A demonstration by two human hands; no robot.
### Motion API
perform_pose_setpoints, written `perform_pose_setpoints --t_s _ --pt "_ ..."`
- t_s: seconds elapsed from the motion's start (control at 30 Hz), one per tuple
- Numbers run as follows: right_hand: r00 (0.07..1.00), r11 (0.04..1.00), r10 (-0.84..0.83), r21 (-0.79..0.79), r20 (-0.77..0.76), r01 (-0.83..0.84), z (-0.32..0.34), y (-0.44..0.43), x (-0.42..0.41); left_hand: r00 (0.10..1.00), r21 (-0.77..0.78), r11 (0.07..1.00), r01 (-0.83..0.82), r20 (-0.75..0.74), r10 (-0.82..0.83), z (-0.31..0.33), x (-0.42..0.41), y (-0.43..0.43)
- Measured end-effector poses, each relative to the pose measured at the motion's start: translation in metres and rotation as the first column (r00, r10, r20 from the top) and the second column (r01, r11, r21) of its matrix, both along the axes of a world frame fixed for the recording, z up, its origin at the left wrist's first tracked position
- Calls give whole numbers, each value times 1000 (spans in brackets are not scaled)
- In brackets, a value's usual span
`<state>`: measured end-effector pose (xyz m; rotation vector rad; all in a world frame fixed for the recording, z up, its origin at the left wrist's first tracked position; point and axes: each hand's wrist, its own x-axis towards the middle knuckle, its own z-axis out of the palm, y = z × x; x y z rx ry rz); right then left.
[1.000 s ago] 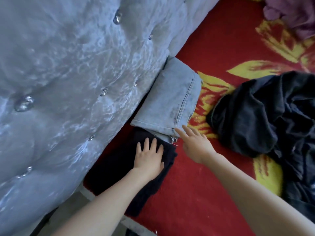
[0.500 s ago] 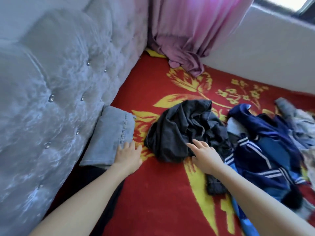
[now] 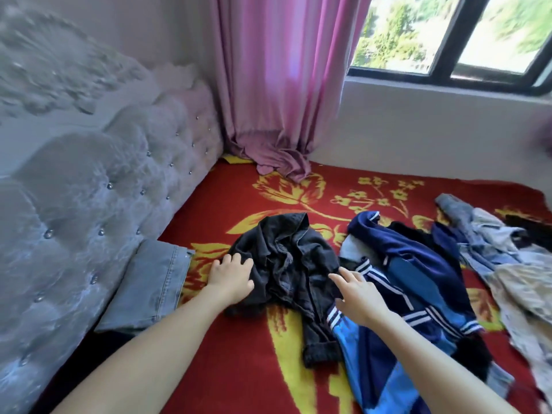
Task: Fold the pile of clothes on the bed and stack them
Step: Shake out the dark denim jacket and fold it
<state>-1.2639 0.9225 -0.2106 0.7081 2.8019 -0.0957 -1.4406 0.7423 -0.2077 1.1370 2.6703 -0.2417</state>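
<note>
Clothes lie in two states across the red blanket [image 3: 239, 369], and the hands have just crossed from one to the other. At nine o'clock in the view, against the tufted headboard [image 3: 89, 204], the folded jeans [image 3: 152, 288] sit squared off with nothing touching them. A second ago both hands were pressed on that stack; now they have left it, which suggests that piece is finished.

Just right of the jeans, at about seven o'clock from the view's centre, the left hand [image 3: 230, 276] rests on the near-left edge of the crumpled black garment [image 3: 286, 264]. Its fingers are close together and only lightly bent onto the cloth, not yet gathering any of it. The garment itself sits at the centre, rumpled, with one sleeve or leg trailing toward six o'clock.

At its right edge the right hand [image 3: 358, 294] reaches in with fingers straight and slightly spread. Whether the tips touch the fabric I cannot tell. Half a second ago only this hand was near the garment, so the black piece looks like the next one to fold.

From three to five o'clock the unfolded pile remains: a blue striped jacket [image 3: 412, 279], then pale mixed garments [image 3: 507, 264]. Most of the task appears to be ahead.
</note>
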Motion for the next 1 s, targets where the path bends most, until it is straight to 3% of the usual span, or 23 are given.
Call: perform_pose_setpoints --t_s 0.23,0.5,0.67,0.77,0.83,0.9,1.0 --pt "985 998 3 -65 -170 -14 30 29 -4 991 10 998 -55 -125 56 57 1 34" --pt "986 988 -6 -156 -168 -21 -13 38 -27 986 -53 986 -155 51 158 10 -10 52" --pt "994 969 -94 -236 -61 77 -84 39 -40 960 -107 977 -186 190 204 -63 -23 79" --pt "982 953 -185 -238 34 187 -148 48 -45 946 -74 976 -207 240 219 -111 -39 104" --pt "967 908 -231 -332 109 254 -180 54 -48 936 -24 974 -226 271 224 -143 -51 121" --pt "970 923 -187 -312 154 227 -224 58 -49 906 38 964 -262 355 232 -172 -62 136" --pt "938 869 -174 -401 299 289 -268 63 -54 824 54 953 -297 519 227 -217 -75 152"
